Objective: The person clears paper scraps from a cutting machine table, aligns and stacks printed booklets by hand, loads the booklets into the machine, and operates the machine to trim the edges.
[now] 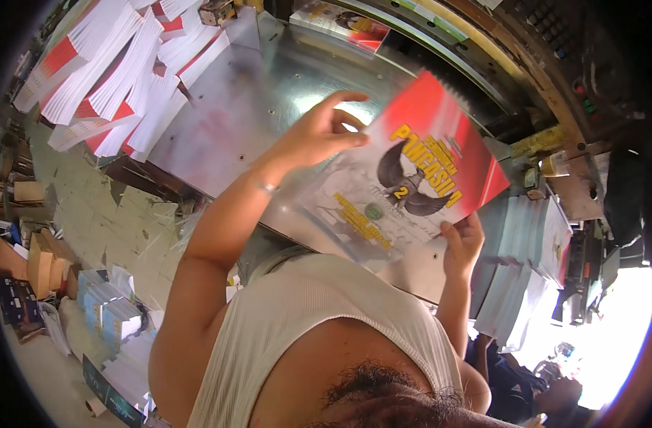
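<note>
A booklet [418, 167] with a red and pale grey cover, yellow lettering and a dark winged emblem is tilted above a shiny metal table [283, 78]. My right hand [463, 246] grips its lower right edge, thumb on the cover and the other fingers mostly hidden beneath. Beside the booklet's left edge is my left hand [326, 132], its thumb and fingers curved apart with nothing between them. The thumb tip comes close to the cover; whether it touches, I cannot tell.
Fanned stacks of booklets [119, 78] fill the table's left end. More stacks [518, 264] stand at right. Another booklet [344, 25] lies at the far side by a machine edge. Bundles [112, 310] and paper scraps cover the floor at left. A person [511, 378] is at lower right.
</note>
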The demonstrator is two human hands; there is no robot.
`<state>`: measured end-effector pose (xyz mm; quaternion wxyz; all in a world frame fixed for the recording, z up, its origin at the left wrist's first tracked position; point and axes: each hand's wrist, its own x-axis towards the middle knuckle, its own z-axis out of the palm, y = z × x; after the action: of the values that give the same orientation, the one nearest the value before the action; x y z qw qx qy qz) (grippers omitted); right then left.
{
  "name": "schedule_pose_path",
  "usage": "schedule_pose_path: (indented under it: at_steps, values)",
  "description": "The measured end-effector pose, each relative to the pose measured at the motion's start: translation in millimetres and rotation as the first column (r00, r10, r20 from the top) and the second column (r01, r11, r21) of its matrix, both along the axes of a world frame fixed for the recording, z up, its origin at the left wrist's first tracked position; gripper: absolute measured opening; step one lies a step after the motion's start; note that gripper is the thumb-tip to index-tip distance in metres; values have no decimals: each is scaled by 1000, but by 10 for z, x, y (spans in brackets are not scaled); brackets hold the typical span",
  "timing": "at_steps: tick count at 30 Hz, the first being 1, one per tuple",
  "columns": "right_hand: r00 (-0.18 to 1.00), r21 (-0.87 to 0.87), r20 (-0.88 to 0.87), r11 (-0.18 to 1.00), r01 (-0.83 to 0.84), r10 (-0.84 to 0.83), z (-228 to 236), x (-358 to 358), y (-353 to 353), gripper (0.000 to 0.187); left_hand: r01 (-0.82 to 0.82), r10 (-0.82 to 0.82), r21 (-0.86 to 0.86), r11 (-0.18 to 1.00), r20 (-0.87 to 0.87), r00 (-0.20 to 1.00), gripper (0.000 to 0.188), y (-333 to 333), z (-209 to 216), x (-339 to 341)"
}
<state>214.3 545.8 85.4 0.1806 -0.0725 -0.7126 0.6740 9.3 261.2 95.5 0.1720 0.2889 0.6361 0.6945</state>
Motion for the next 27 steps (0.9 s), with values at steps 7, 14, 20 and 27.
schedule_pose_path:
  at_steps: [7, 14, 20, 27]
  values:
    - [935, -329, 300, 899, 288, -189, -854, 606, 238, 30, 253, -238, -274, 928, 85, 967, 86, 1297, -830, -341]
    - [864, -436, 446, 786, 438, -235, -966, 795, 401, 22, -50, 60, 255, 966, -32, 998, 72, 1361, -987, -648]
    - [832, -464, 452, 711, 528, -323, -1090, -292, 627, 31, -623, 580, 487, 612, 260, 772, 48, 765, -1075, -1314]
    - [857, -299, 315, 814, 498, -408, -1178, -2190, 1099, 35, -748, 558, 480, 458, 501, 662, 46, 745, -1112, -1534]
